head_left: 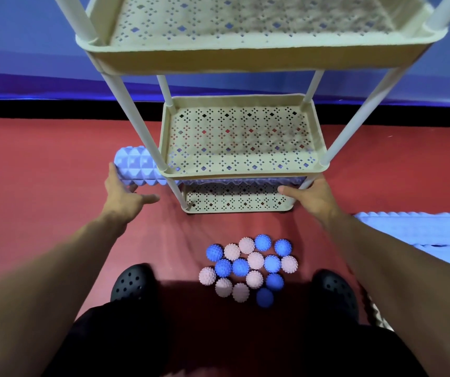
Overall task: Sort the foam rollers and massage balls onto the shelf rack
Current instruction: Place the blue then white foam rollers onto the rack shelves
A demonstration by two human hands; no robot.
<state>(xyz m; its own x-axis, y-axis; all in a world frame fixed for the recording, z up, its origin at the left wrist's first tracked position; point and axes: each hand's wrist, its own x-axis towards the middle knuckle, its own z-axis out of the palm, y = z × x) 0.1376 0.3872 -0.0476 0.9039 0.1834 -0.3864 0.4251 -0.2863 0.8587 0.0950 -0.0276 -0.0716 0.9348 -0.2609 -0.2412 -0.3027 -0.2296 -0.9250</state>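
Note:
A cream three-tier shelf rack (245,102) stands on the red floor in front of me. A pale blue studded foam roller (139,167) lies across its bottom tier, its left end sticking out past the rack's left post. My left hand (125,194) cups that left end with spread fingers. My right hand (311,194) reaches to the roller's right end at the rack's front right post, where its fingers are partly hidden. A cluster of several spiky massage balls, blue and pink (248,268), sits on the floor between my feet.
More pale blue foam rollers (422,229) lie on the floor at the right. My black clogs (134,281) flank the balls. A blue wall padding with a black base strip runs behind the rack. The middle and top tiers hold nothing.

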